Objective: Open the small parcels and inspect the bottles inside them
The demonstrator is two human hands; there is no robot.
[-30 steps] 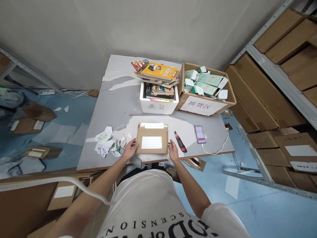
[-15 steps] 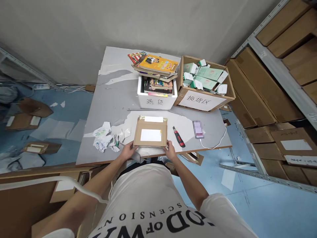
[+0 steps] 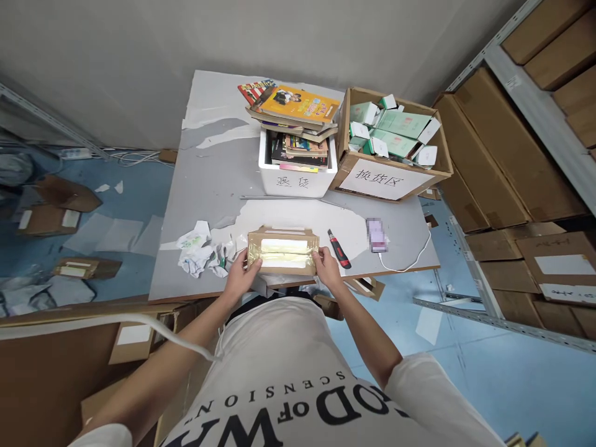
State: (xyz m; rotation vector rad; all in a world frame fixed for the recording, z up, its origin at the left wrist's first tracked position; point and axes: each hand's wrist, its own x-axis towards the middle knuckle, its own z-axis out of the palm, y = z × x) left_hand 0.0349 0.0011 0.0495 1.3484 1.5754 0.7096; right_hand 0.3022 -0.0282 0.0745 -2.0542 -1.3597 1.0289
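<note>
A flat cardboard box is held between my two hands at the front edge of the table. Shiny clear-yellow tape and white paper strips run across the face turned towards me. My left hand grips its left end, thumb on the near face. At the right end, my right hand pinches the corner with thumb and fingers. Just right of the box lies a red and black utility knife. Crumpled white paper and plastic lie to the left of my left hand.
A white bin heaped with books stands at the back. Beside it is a carton of green and white boxes. A phone with a white cable lies at right. Shelves with cartons flank the table; scraps litter the floor.
The box has been tilted up, so its taped side now faces me instead of the labelled top. My hands have shifted onto its ends. The view has moved slightly.
</note>
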